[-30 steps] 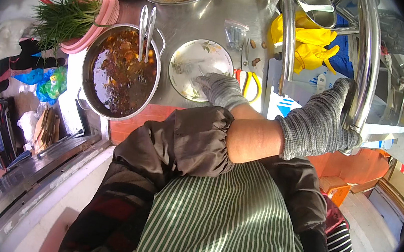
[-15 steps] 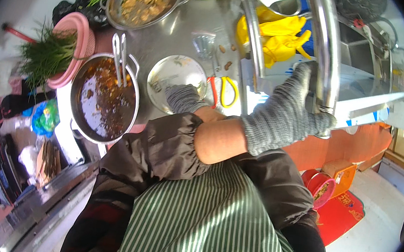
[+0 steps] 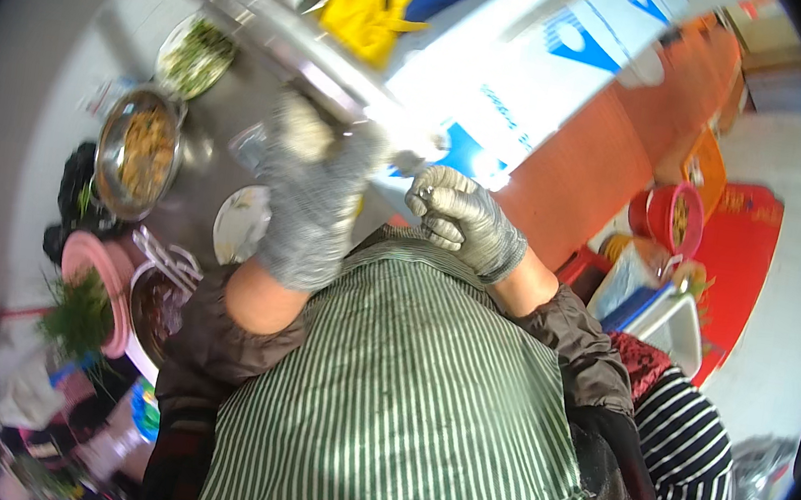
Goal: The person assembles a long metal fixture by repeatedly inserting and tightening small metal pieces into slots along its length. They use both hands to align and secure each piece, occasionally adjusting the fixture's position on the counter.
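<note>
My left hand (image 3: 312,194), in a grey knit glove and blurred by motion, is at the lower end of a long, thick metal tube (image 3: 275,50), its fingers seemingly wrapped round it. The tube slants from the upper left toward the middle. My right hand (image 3: 469,223), gloved too, is curled closed just right of the tube's end; anything small between its fingertips is too unclear to name. A white plate (image 3: 242,223) lies on the metal table, partly hidden behind my left hand.
At left stand a bowl of chopped food (image 3: 147,154), a plate of greens (image 3: 196,57), a pink basket (image 3: 102,278) and a pot with tongs (image 3: 165,256). Yellow gloves (image 3: 364,21) lie beyond the tube. A person in striped clothing (image 3: 685,455) is close at lower right.
My view has turned to the right. The tube now slants across the upper left with my left hand at its end. My right hand has left the plate and come up beside it, fingers curled.
</note>
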Demonstrator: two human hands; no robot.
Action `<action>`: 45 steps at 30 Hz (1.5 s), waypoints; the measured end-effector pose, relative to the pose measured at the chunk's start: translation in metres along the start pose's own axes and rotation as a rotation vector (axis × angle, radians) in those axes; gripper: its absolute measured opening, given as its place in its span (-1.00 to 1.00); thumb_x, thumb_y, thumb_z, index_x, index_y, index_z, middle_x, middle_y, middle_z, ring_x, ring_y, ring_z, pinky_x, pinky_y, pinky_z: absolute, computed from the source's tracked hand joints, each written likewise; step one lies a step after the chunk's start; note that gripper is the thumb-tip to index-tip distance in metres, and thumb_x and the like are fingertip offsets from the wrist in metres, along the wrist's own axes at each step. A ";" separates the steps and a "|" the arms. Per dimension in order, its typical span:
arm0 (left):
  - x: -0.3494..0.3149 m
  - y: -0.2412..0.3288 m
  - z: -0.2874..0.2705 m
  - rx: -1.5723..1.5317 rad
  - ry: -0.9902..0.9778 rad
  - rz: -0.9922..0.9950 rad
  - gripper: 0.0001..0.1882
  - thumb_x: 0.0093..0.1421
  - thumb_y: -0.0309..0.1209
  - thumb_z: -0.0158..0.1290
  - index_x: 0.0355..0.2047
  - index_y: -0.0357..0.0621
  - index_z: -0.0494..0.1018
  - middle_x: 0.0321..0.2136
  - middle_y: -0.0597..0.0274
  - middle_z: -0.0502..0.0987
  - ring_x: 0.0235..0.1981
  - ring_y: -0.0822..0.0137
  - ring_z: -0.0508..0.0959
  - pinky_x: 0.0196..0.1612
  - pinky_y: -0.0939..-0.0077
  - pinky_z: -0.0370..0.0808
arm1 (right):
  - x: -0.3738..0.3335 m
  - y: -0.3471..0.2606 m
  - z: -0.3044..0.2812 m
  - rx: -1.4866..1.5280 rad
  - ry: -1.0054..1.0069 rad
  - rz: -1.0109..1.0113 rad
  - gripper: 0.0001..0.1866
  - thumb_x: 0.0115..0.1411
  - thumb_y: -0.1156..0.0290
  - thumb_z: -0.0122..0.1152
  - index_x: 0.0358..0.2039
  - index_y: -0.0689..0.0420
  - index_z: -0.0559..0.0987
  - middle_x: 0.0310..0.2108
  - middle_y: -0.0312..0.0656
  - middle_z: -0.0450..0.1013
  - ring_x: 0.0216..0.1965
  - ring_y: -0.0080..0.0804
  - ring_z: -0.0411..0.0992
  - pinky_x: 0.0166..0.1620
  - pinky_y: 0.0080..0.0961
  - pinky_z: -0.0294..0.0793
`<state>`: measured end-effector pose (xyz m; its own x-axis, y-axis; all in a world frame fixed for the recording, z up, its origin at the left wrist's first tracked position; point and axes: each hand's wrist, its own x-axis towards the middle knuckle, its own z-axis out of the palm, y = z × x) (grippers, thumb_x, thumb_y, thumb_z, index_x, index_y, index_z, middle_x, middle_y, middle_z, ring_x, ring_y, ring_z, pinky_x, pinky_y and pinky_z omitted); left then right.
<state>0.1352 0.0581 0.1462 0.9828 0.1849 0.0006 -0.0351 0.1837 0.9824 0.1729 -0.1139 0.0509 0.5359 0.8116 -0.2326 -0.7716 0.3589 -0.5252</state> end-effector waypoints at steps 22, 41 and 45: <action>0.007 -0.012 -0.001 -0.098 0.078 0.030 -0.42 0.13 -0.39 0.15 0.12 -0.20 0.18 0.00 0.17 0.35 -0.03 0.27 0.40 0.11 0.17 0.35 | -0.015 -0.053 -0.014 -0.170 0.059 -0.307 -0.68 0.08 0.38 0.27 -0.18 0.23 0.49 -0.38 -0.26 0.49 -0.45 -0.65 0.43 -0.44 -0.74 0.44; -0.002 -0.012 -0.008 -0.036 0.277 -0.034 -0.41 0.10 -0.15 0.17 0.04 -0.24 0.30 -0.13 0.10 0.48 -0.08 0.17 0.43 0.11 0.12 0.26 | 0.042 -0.060 -0.009 -0.716 -0.038 -0.518 -0.57 0.04 0.16 0.28 -0.21 0.24 0.51 -0.33 -0.11 0.53 -0.29 -0.34 0.52 -0.18 -0.47 0.49; -0.004 -0.009 -0.010 -0.001 0.302 -0.042 -0.40 0.07 -0.06 0.17 0.01 -0.18 0.34 -0.17 0.19 0.50 -0.12 0.24 0.44 0.13 0.13 0.23 | 0.046 -0.059 -0.017 -0.500 -0.146 -0.396 -0.50 0.01 0.10 0.32 -0.20 0.27 0.53 -0.30 -0.12 0.54 -0.26 -0.39 0.52 -0.16 -0.49 0.48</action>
<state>0.1296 0.0655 0.1349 0.8851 0.4555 -0.0954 0.0039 0.1977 0.9803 0.2489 -0.1061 0.0575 0.6674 0.7290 0.1521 -0.2540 0.4148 -0.8737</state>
